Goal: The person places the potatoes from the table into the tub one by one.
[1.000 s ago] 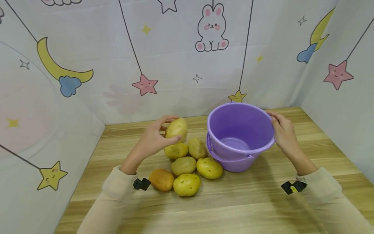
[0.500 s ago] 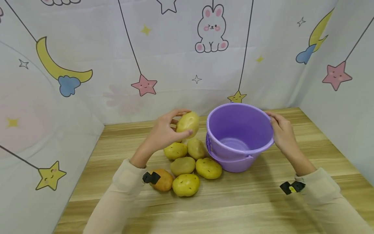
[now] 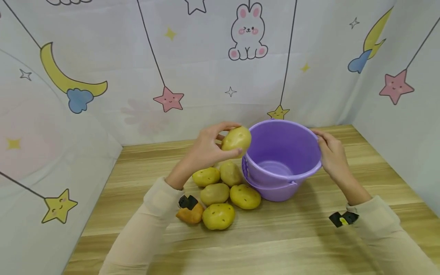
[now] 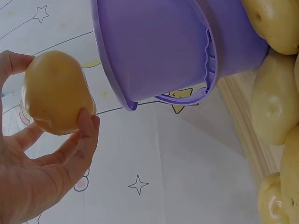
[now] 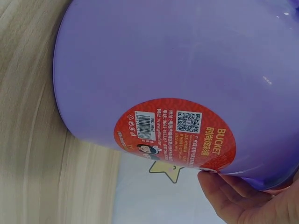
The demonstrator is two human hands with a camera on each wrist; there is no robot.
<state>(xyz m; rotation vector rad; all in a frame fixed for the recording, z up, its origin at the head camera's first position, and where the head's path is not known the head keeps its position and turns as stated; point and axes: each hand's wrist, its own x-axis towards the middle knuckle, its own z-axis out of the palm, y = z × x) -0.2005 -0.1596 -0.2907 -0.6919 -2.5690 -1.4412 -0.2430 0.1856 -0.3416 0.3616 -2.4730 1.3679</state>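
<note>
Between thumb and fingers, my left hand (image 3: 209, 149) grips a smooth yellow potato (image 3: 238, 139), raised beside the left rim of a purple bucket (image 3: 275, 185). In the left wrist view that potato (image 4: 57, 93) is apart from the bucket (image 4: 149, 46). My right hand (image 3: 331, 152) holds the bucket's rim on its right side. The right wrist view has the fingers of that hand (image 5: 243, 198) below a red round label (image 5: 177, 135) on the bucket wall. The bucket stands upright, and the visible part of its inside holds nothing.
Left of the bucket lie several yellow potatoes (image 3: 218, 216) on the wooden table (image 3: 261, 244). An orange-brown one (image 3: 190, 214) is partly hidden by the left wrist's black camera (image 3: 188, 202). White printed cloth (image 3: 203, 53) hangs behind and at both sides.
My left hand has carried the potato to the right and upward, from above the pile to the bucket's left rim. The right hand and the bucket stay in place.
</note>
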